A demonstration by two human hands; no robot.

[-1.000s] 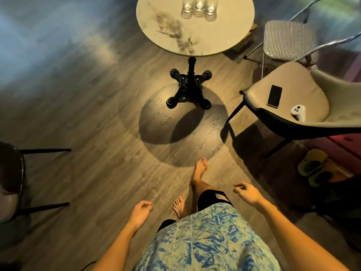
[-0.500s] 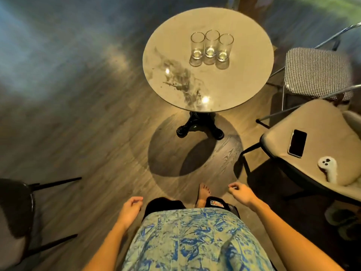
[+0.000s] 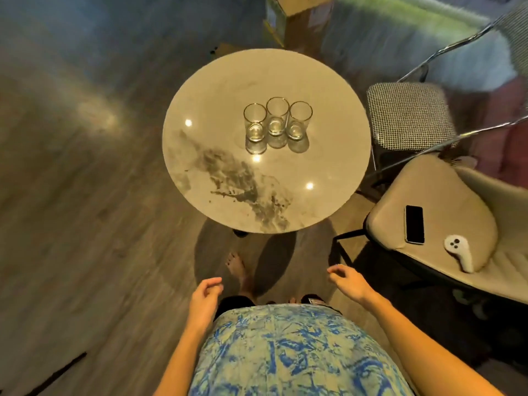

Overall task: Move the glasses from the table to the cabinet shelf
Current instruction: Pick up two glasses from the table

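Three glasses (image 3: pixel 276 121) stand touching in a row on the round table (image 3: pixel 328 178), well ahead of both hands. The left hand (image 3: pixel 204 300) and right hand (image 3: pixel 350 284) hang loose, half-curled, holding nothing. Right of the right hand, a chair (image 3: pixel 445 195) carries a phone (image 3: pixel 414 224) and controller (image 3: pixel 458 251).

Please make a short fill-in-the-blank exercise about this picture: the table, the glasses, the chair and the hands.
1. The number of glasses standing on the round table is ____.
2. The left hand and right hand hold ____.
3. On the beige chair, beside the white controller, lies a black ____.

Missing words: three; nothing; phone
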